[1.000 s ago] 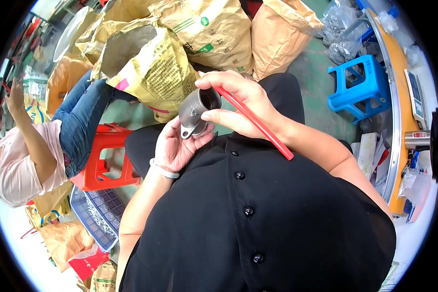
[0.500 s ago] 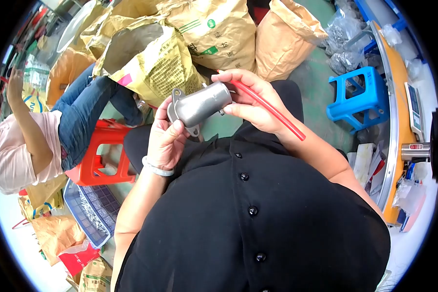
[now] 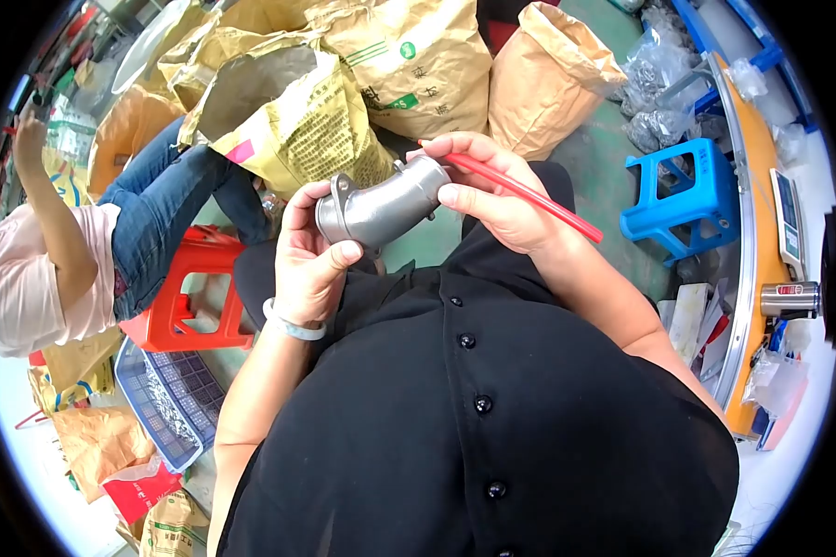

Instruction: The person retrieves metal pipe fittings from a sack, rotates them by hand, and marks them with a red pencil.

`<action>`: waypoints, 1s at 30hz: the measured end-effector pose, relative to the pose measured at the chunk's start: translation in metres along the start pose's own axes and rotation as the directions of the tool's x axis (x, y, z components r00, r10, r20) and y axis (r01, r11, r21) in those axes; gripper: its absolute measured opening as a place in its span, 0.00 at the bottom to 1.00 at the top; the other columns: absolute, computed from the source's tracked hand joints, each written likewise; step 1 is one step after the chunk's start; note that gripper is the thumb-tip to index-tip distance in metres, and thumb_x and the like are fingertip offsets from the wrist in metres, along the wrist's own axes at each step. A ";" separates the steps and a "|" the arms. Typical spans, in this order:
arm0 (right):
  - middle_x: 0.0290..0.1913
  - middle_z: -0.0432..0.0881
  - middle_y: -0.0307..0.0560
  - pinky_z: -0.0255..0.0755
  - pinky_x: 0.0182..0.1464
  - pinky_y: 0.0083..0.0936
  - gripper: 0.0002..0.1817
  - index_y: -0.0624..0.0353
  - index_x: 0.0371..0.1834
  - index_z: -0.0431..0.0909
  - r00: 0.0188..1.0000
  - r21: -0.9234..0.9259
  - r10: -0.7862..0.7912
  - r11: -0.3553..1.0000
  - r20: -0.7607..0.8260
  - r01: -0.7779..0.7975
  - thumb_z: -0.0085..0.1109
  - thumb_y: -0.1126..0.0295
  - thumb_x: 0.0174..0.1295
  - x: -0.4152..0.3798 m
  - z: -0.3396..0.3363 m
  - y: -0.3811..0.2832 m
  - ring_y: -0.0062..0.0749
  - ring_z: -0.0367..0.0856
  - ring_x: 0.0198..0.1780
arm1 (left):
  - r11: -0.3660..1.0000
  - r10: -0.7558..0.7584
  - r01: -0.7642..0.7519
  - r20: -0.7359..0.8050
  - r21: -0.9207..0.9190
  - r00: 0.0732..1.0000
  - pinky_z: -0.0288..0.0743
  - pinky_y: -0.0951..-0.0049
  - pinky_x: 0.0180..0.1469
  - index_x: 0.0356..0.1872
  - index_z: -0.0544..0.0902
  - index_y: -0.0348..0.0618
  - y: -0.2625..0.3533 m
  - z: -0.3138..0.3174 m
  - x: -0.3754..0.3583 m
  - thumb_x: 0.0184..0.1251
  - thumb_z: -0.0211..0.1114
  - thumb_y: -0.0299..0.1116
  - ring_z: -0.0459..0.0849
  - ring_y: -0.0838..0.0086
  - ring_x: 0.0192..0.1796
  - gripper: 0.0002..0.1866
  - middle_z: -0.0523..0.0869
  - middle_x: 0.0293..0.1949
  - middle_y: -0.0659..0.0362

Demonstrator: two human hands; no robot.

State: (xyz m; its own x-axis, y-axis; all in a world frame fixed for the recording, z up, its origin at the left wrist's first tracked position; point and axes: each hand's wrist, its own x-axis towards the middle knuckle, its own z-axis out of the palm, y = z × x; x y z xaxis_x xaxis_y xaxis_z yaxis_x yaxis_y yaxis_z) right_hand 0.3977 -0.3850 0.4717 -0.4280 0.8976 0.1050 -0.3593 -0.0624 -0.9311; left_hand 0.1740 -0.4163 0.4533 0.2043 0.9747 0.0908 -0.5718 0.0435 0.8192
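Note:
A curved grey metal pipe elbow (image 3: 387,210) with an eared flange at one end is held in front of my body. My left hand (image 3: 311,255) grips its flanged end, thumb along the near side. At the other end, my right hand (image 3: 492,190) has its thumb and fingers against the pipe's rim. A thin red stick (image 3: 539,200), perhaps a pencil or marker, also lies in my right hand, its tip by the fingers and its back end sticking out over the wrist.
Large paper sacks (image 3: 418,65) stand ahead. To the left a person (image 3: 56,269) sits near a red stool (image 3: 190,306), with a blue basket (image 3: 163,408) below. On the right are a blue stool (image 3: 683,200) and an orange-topped table (image 3: 762,223) bearing a scale (image 3: 789,218) and metal cup (image 3: 790,300).
The pipe elbow has been turned in my hands, so its bend now shows and the flange is seen more edge-on. The red stick has swung to a flatter angle.

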 end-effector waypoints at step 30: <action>0.60 0.67 0.58 0.58 0.64 0.35 0.26 0.62 0.58 0.63 0.974 0.146 -0.149 0.981 0.168 0.125 0.55 0.81 0.54 0.004 -0.010 0.002 0.40 0.64 0.63 | 0.900 0.138 -0.207 0.200 0.383 0.970 0.72 0.72 0.54 0.53 0.71 0.39 0.011 0.005 -0.002 0.42 0.72 0.16 0.74 0.72 0.54 0.33 0.74 0.53 0.56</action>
State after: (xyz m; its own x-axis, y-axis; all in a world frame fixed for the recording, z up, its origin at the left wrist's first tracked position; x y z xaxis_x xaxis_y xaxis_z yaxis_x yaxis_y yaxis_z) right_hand 0.4033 -0.3771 0.4667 -0.5028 0.8107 0.2998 -0.5272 -0.0127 -0.8497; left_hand 0.1716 -0.4194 0.4651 0.2776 0.9078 0.3144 -0.2526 -0.2468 0.9356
